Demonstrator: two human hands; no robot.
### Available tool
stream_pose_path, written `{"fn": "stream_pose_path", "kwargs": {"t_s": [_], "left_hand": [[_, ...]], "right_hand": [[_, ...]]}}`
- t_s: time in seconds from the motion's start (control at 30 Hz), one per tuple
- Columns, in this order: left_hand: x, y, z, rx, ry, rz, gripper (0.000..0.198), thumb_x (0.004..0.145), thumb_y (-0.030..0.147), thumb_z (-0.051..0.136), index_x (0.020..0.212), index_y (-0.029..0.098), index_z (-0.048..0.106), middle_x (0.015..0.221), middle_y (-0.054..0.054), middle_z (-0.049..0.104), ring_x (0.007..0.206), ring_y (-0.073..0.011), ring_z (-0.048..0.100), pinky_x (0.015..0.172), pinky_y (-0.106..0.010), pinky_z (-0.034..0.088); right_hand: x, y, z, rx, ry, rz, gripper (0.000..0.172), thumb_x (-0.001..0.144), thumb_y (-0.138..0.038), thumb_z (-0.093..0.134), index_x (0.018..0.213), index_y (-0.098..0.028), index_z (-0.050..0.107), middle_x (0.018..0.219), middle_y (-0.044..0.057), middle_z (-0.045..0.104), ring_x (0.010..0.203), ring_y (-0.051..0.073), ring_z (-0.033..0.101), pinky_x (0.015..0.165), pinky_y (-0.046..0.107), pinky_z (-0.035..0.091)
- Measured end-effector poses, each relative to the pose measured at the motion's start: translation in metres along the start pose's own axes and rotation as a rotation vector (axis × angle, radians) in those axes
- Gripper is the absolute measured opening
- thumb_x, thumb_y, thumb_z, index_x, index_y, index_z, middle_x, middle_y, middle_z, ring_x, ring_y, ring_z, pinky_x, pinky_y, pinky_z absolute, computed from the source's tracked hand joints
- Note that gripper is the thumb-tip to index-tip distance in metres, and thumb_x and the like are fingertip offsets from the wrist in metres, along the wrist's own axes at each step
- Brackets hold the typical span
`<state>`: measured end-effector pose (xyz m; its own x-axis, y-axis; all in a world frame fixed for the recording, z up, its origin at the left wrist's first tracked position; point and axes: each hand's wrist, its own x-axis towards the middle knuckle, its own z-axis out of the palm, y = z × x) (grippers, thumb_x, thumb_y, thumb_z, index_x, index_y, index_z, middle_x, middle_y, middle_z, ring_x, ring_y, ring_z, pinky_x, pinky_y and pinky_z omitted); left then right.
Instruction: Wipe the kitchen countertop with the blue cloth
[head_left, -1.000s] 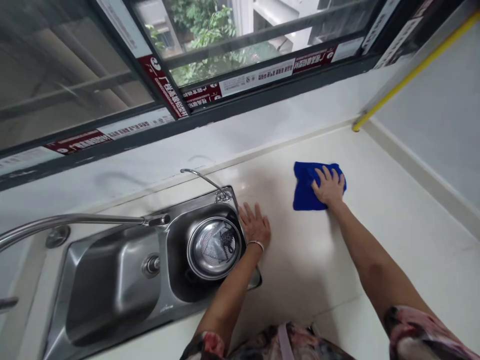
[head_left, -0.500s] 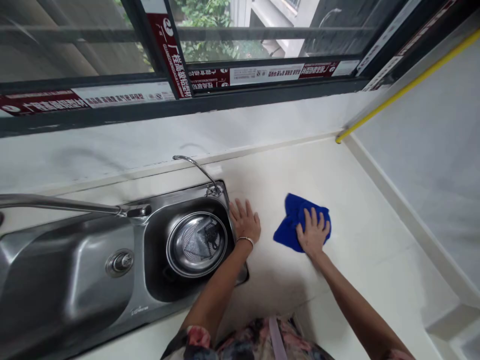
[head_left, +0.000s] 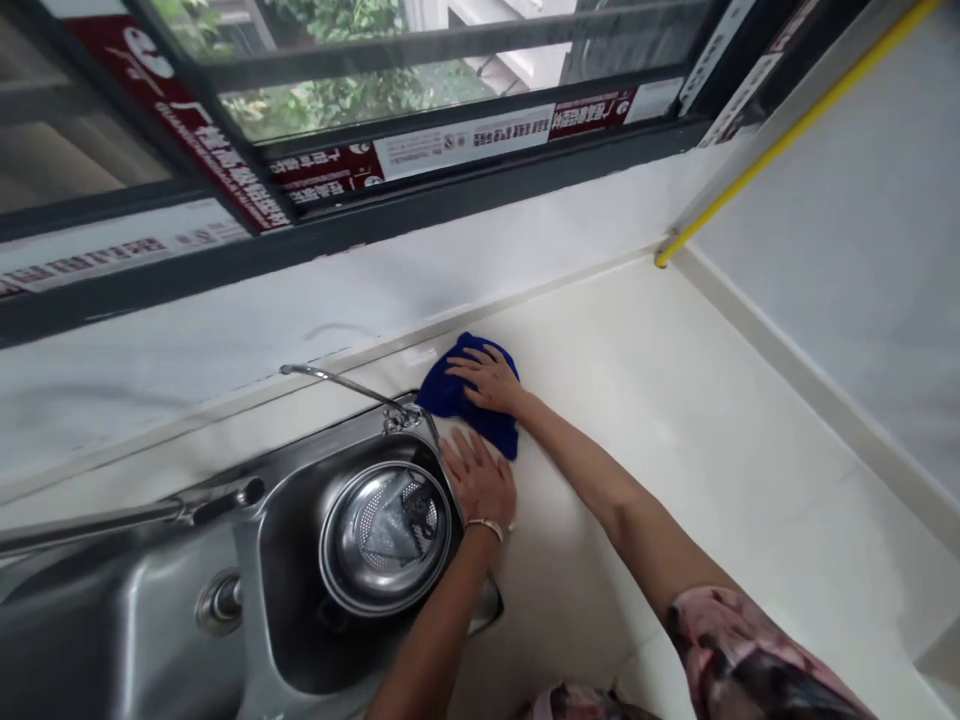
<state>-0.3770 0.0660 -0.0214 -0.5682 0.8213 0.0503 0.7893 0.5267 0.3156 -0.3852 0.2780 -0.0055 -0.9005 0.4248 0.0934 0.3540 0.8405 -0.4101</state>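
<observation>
My right hand [head_left: 486, 378] presses a blue cloth [head_left: 448, 388] against the pale countertop, its fingers spread over the fabric and bearing on it. The cloth lies bunched at the sink's back right corner, beside the small curved tap [head_left: 349, 382]. My left hand [head_left: 478, 478] rests flat and open on the counter at the sink's right rim, just in front of the cloth, holding nothing. A bracelet circles the left wrist.
The steel double sink [head_left: 251, 590] fills the lower left. In its right bowl sits a round metal pot [head_left: 330, 570] with a perforated insert. A larger faucet [head_left: 217, 502] reaches over the sink. A yellow pipe [head_left: 795, 140] runs along the right wall; a window frame [head_left: 450, 195] stands behind.
My right hand has carried the blue cloth left and back across the counter to the sink's corner. My left hand stays by the sink rim. The view has shifted a little.
</observation>
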Motion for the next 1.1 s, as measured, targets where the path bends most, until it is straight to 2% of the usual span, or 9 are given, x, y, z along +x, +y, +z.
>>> {"fn": "stream_pose_path", "kwargs": {"t_s": [0.1, 0.2, 0.5, 0.7, 0.87, 1.0, 1.1], "left_hand": [[0.001, -0.002, -0.004, 0.049, -0.033, 0.002, 0.068, 0.102, 0.033, 0.049, 0.160, -0.001, 0.040, 0.172, -0.030, 0.023, 0.162, -0.0469, 0.000, 0.128, -0.066, 0.025], [0.002, -0.004, -0.006, 0.103, -0.056, 0.011, 0.067, 0.103, 0.033, 0.048, 0.159, -0.002, 0.041, 0.172, -0.031, 0.022, 0.162, -0.0481, 0.000, 0.127, -0.066, 0.027], [0.005, -0.008, -0.009, 0.173, 0.021, 0.094, 0.066, 0.106, 0.035, 0.043, 0.159, -0.004, 0.039, 0.169, -0.033, 0.025, 0.162, -0.0469, 0.000, 0.124, -0.067, 0.032], [0.006, -0.007, -0.011, 0.177, 0.007, 0.095, 0.068, 0.107, 0.038, 0.041, 0.162, -0.002, 0.036, 0.170, -0.032, 0.024, 0.163, -0.0448, 0.000, 0.124, -0.067, 0.032], [0.005, -0.010, -0.010, 0.180, 0.009, 0.080, 0.069, 0.107, 0.040, 0.040, 0.163, 0.001, 0.034, 0.171, -0.031, 0.025, 0.163, -0.0456, 0.005, 0.121, -0.067, 0.037], [0.006, -0.010, -0.010, 0.186, 0.017, 0.074, 0.069, 0.107, 0.041, 0.039, 0.163, 0.001, 0.035, 0.171, -0.030, 0.026, 0.162, -0.0459, 0.006, 0.120, -0.069, 0.036], [0.008, -0.009, -0.010, 0.185, 0.015, 0.074, 0.070, 0.107, 0.042, 0.039, 0.163, 0.001, 0.035, 0.170, -0.030, 0.027, 0.162, -0.0465, 0.009, 0.119, -0.071, 0.038]], "right_hand": [[0.022, 0.024, -0.009, -0.033, 0.055, 0.078, 0.051, 0.099, -0.031, 0.052, 0.150, -0.026, 0.059, 0.162, 0.005, 0.051, 0.154, 0.031, 0.036, 0.130, 0.057, 0.014], [0.025, 0.057, -0.023, -0.047, 0.108, 0.121, 0.048, 0.101, -0.032, 0.050, 0.148, -0.024, 0.060, 0.159, 0.006, 0.054, 0.148, 0.030, 0.042, 0.130, 0.055, 0.015], [0.000, 0.141, -0.059, -0.009, 0.204, 0.100, 0.044, 0.099, -0.034, 0.053, 0.140, -0.027, 0.067, 0.150, 0.004, 0.062, 0.139, 0.028, 0.051, 0.129, 0.055, 0.020], [-0.029, 0.203, -0.080, -0.071, 0.286, 0.314, 0.048, 0.100, -0.040, 0.048, 0.141, -0.023, 0.065, 0.153, 0.006, 0.059, 0.142, 0.032, 0.046, 0.129, 0.058, 0.019], [-0.074, 0.265, -0.104, -0.210, 0.369, 0.667, 0.058, 0.102, -0.047, 0.038, 0.151, -0.021, 0.056, 0.162, 0.008, 0.050, 0.149, 0.036, 0.038, 0.129, 0.065, 0.016], [-0.139, 0.318, -0.127, -0.293, 0.362, 0.940, 0.068, 0.103, -0.055, 0.029, 0.159, -0.019, 0.046, 0.168, 0.011, 0.040, 0.153, 0.039, 0.031, 0.127, 0.069, 0.016], [-0.192, 0.343, -0.139, -0.348, 0.358, 1.049, 0.072, 0.104, -0.056, 0.022, 0.162, -0.017, 0.041, 0.169, 0.015, 0.037, 0.153, 0.041, 0.030, 0.125, 0.070, 0.018]]}}
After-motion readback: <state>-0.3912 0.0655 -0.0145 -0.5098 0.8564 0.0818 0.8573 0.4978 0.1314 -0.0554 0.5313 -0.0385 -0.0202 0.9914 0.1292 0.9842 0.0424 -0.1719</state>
